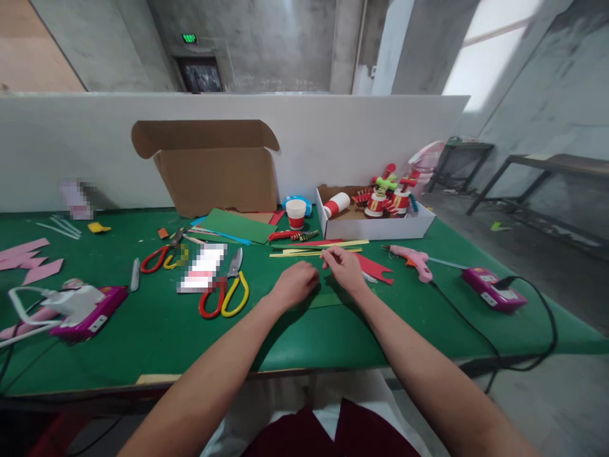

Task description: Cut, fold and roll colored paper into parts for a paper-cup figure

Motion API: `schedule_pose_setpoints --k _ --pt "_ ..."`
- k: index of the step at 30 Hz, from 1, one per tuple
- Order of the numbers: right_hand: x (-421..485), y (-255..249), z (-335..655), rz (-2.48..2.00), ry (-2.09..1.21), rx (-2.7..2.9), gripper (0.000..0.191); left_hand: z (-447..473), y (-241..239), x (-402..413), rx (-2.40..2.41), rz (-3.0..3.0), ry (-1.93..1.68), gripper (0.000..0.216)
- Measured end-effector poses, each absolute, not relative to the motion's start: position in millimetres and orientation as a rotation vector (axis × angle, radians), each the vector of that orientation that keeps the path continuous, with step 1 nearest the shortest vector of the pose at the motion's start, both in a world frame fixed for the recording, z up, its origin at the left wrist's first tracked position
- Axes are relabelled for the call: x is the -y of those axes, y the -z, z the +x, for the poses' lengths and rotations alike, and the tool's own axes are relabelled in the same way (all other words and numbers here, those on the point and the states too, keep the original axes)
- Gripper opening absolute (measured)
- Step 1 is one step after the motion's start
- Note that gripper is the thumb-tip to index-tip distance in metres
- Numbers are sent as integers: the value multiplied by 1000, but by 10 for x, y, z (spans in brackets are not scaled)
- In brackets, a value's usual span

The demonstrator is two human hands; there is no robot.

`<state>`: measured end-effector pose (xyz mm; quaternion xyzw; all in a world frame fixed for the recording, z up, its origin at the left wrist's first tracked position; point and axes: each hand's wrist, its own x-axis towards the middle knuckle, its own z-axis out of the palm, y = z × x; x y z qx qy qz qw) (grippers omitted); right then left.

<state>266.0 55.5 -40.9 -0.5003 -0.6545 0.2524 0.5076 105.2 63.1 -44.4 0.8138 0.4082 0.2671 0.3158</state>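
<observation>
My left hand (pixel 295 284) is closed above the green table, its fingers curled; whatever they hold, if anything, is hidden. Close beside it, my right hand (pixel 343 266) has thumb and fingers drawn together in a pinch, and I cannot make out anything in it. A strip of green paper (pixel 328 301) lies under and between the hands. Just beyond them are thin yellow, green and red paper strips (pixel 316 249). A red paper piece (pixel 375 268) with a notched end lies by the right hand. Left of the left hand rest scissors (pixel 233 284) with one red and one yellow handle.
A pink glue gun (pixel 415 261) is corded to a purple power box (pixel 495 291) at right. A white box (pixel 380 228) holds decorated paper cups. Near it are an upright red-and-white cup (pixel 295 214), green paper sheets (pixel 238 225) and an open cardboard box (pixel 219 181). Another purple box (pixel 92 317) lies left.
</observation>
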Motion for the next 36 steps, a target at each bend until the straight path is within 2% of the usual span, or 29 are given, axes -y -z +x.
schedule_pose_setpoints --k 2,7,10,12,19,25,29,34,36 --pt "-554 415 2661 -1195 -616 1585 27 1011 446 -679 -1080 1974 -781 9" --pt "-500 390 2602 -1078 -612 1684 18 897 438 -756 -1006 1522 -892 39" --pt "-475 394 2552 -1033 -627 1714 26 883 418 -746 -939 1345 -914 49" --pt "-469 409 2531 -1021 -627 1709 26 896 404 -728 -904 1270 -914 51" --pt "-452 404 2552 -958 -527 1760 9 921 396 -706 -836 1204 -880 45" --pt "-433 392 2585 -871 -277 1841 11 896 426 -733 -867 1342 -834 51" --pt "-436 375 2576 -918 -262 1821 12 849 422 -767 -932 1556 -787 42" --pt "-494 357 2631 -1056 -342 1754 14 765 388 -794 -999 1964 -632 8" --pt "-510 364 2654 -1104 -382 1737 18 755 371 -778 -978 2111 -545 3"
